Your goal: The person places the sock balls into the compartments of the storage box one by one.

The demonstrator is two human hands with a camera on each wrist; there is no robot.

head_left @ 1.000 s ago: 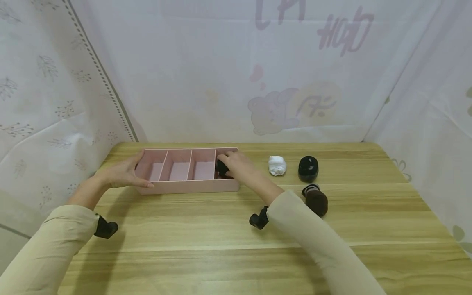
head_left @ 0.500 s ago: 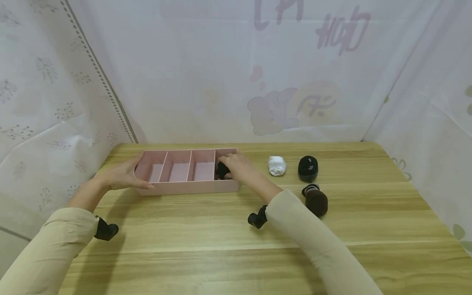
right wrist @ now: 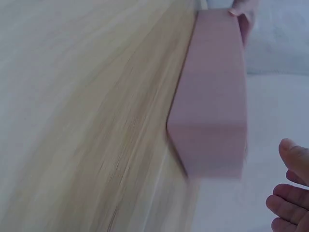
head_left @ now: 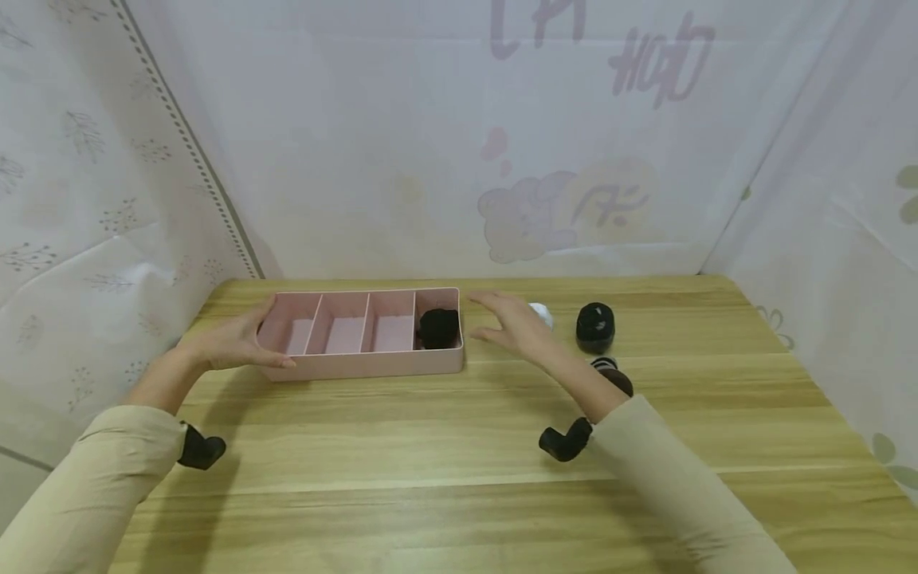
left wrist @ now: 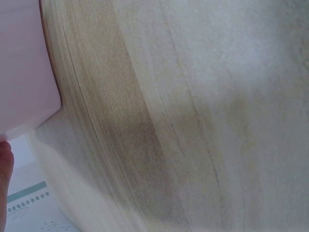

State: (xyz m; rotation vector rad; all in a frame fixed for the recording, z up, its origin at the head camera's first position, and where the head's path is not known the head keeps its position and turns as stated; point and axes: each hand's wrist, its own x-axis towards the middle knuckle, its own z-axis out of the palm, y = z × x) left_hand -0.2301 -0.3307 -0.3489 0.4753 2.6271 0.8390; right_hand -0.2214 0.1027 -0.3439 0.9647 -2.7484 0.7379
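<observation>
A pink box [head_left: 366,367] with several compartments in a row stands at the table's back left. My left hand [head_left: 225,343] grips its left end, thumb over the front wall; in the left wrist view a finger shows at the edge of the box [left wrist: 24,67]. A black rolled-up sock [head_left: 438,328] lies in the rightmost compartment. Just right of the box, my right hand [head_left: 519,327] hovers with fingers apart and nothing held. Behind it, a white rolled-up bundle [head_left: 542,314] is partly hidden.
Right of my right hand sits a shiny black rolled bundle [head_left: 595,327]. A dark brown bundle with a striped part [head_left: 618,380] is mostly covered by my right forearm. Patterned white curtains [head_left: 373,159] close in the wooden table [head_left: 387,470] at the back and sides.
My right hand has let go of the black sock in the rightmost compartment and moved out to the right. The left hand stays on the box.
</observation>
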